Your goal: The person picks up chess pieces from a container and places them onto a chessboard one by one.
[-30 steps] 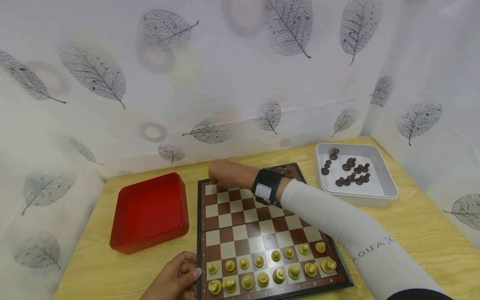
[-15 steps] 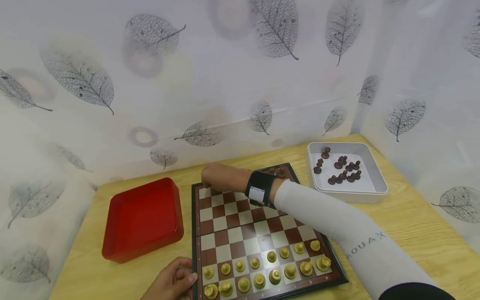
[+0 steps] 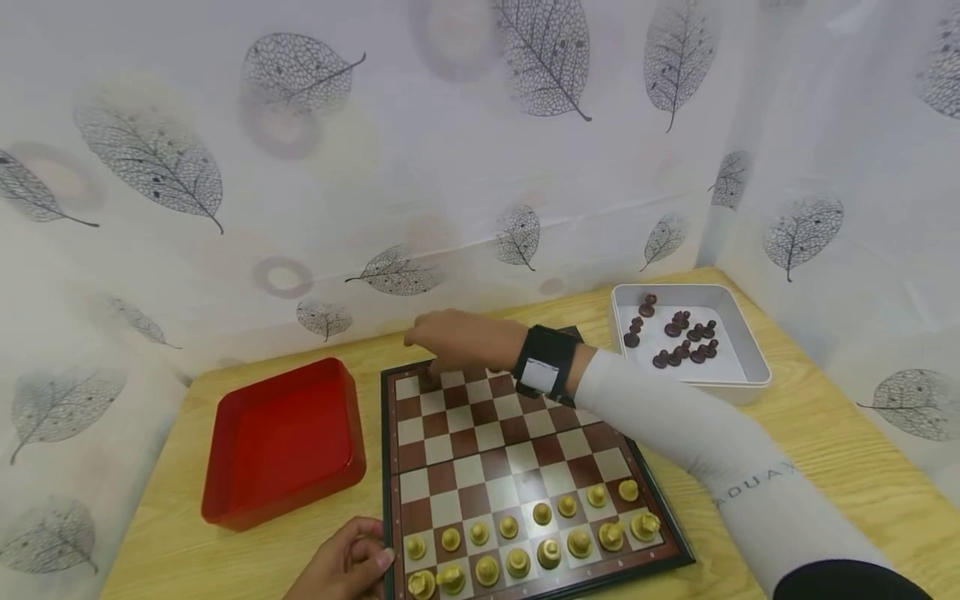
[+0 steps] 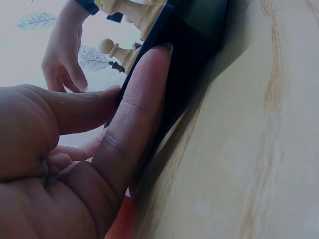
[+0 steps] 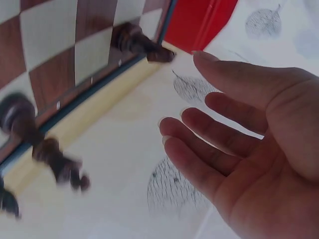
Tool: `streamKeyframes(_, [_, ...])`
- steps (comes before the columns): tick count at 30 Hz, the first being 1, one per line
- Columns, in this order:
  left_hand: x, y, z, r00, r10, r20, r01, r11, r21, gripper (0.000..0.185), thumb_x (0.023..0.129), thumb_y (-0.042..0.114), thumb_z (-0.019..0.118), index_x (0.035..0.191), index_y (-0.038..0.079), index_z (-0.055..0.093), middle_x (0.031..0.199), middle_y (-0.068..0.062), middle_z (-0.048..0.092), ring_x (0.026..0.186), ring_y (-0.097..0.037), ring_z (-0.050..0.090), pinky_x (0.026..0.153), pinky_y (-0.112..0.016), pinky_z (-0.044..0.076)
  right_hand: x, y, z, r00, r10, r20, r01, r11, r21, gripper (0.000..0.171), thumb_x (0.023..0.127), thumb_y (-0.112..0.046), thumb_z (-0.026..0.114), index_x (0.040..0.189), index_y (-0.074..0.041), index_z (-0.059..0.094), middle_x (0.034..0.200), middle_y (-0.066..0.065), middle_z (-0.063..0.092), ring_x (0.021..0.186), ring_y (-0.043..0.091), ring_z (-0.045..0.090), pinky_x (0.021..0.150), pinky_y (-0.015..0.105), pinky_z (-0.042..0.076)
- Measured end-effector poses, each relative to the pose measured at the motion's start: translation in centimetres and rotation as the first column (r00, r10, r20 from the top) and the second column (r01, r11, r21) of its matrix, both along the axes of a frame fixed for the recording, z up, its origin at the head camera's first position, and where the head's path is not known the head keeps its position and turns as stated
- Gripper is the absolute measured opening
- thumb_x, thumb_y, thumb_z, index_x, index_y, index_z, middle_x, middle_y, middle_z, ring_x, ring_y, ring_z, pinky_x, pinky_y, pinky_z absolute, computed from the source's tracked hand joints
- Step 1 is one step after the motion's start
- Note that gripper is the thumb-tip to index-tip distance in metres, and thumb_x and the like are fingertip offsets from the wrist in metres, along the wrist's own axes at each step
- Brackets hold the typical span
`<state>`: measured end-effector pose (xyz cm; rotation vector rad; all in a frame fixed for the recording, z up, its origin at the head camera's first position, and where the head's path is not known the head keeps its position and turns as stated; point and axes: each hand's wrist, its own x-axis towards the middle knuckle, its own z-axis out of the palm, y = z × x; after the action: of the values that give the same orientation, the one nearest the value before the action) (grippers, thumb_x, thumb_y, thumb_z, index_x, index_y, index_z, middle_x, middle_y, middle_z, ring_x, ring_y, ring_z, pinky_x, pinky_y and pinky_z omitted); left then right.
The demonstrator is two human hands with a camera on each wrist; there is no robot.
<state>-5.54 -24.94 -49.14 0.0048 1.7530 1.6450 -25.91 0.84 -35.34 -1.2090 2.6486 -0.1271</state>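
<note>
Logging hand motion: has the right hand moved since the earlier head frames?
Yes: in the head view, the right hand has shifted rightward, away from the far left corner of the chessboard.

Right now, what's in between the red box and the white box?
The chessboard, with the right arm stretched over it; the head view shows both.

Type of premises: a screened table nook, domestic in look; whether it belongs to a home or an office cannot be determined. Evidence: pale sheeting [image 3: 450,158], printed with skeleton leaves and faint rings, rises directly behind the table [image 3: 817,442] and encloses it at left and right. The top is yellowish wood grain. A chess board [image 3: 483,468] lends a games-table character.
</note>
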Motion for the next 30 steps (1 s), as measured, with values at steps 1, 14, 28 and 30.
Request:
streamKeyframes(1, [0.0,0.0,0.0,1.000,0.000,-0.002,0.000,1.000,-0.001,0.047,0.104,0.021,0.063,0.134,-0.007,0.040,0.092,-0.003,0.068,0.078,-0.016,0.070,0.070,-0.027,0.060,0.0,0.5,0.2,1.000,-0.010,0.002,0.010,1.000,-0.008,0.056,0.096,-0.019,0.075,0.148,-0.009,0.055,0.149,0.009,0.059,0.136,0.024,0.058,0.113,0.034,0.049])
streamKeyframes(14, [-0.3,0.0,0.2,1.000,-0.013,-0.022,0.013,1.000,0.004,0.046,0.103,0.021,0.064,0.131,-0.006,0.040,0.090,-0.002,0.066,0.077,-0.013,0.069,0.070,-0.026,0.059,-0.7,8.5,4.4,0.983,-0.181,0.031,0.183,0.976,-0.121,0.059,0.098,-0.027,0.074,0.149,-0.006,0.053,0.154,0.014,0.054,0.141,0.032,0.054,0.116,0.045,0.046])
streamKeyframes(28, [-0.3,0.0,-0.1,1.000,-0.021,-0.014,0.021,1.000,-0.022,0.049,0.103,0.023,0.064,0.133,-0.009,0.040,0.090,-0.002,0.067,0.076,-0.013,0.067,0.068,-0.026,0.057,-2.3,17.2,5.8,0.939,-0.343,-0.031,0.331,0.923,-0.199,0.040,0.099,-0.014,0.070,0.135,0.002,0.063,0.134,0.023,0.067,0.116,0.037,0.068,0.100,0.050,0.055])
streamKeyframes(30, [-0.2,-0.1,-0.2,1.000,-0.021,-0.021,0.021,0.999,-0.028,0.050,0.103,0.023,0.064,0.133,-0.009,0.039,0.090,-0.002,0.066,0.075,-0.012,0.066,0.068,-0.025,0.057,-2.7,18.5,5.6,0.927,-0.372,-0.047,0.357,0.915,-0.190,0.036,0.099,-0.012,0.068,0.132,0.004,0.065,0.130,0.024,0.068,0.113,0.037,0.069,0.098,0.050,0.056])
